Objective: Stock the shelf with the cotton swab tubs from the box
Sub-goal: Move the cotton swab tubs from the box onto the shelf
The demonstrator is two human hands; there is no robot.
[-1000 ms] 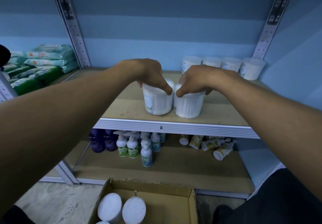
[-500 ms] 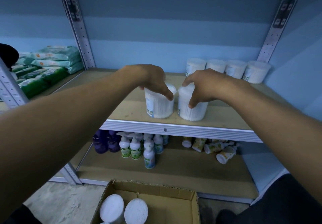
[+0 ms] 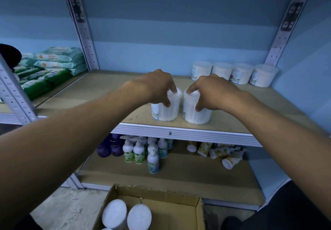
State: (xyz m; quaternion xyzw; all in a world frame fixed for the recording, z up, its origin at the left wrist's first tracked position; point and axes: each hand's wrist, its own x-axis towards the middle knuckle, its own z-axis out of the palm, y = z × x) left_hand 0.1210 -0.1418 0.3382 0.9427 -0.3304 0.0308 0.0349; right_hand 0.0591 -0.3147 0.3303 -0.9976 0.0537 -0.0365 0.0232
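Observation:
Two clear cotton swab tubs stand side by side near the front edge of the wooden shelf (image 3: 111, 93). My left hand (image 3: 154, 88) grips the left tub (image 3: 167, 112) from above, fingers curled round its lid. My right hand (image 3: 209, 92) grips the right tub (image 3: 196, 115) the same way. Both tubs rest upright on the shelf board. Several more tubs (image 3: 234, 74) stand in a row at the back right of the shelf. The open cardboard box (image 3: 179, 206) on the floor below holds more tubs (image 3: 125, 213), lying with their white lids showing.
Green and pale wipe packs (image 3: 48, 68) are stacked on the neighbouring shelf at left. The lower shelf carries purple bottles (image 3: 110, 145), pump bottles (image 3: 143, 151) and toppled tubes (image 3: 220, 152). Perforated metal uprights (image 3: 80, 29) frame the bay.
Both hands have slid the two tubs a little further back on the shelf, and the fingers have shifted up towards the lids. The view has tilted up slightly.

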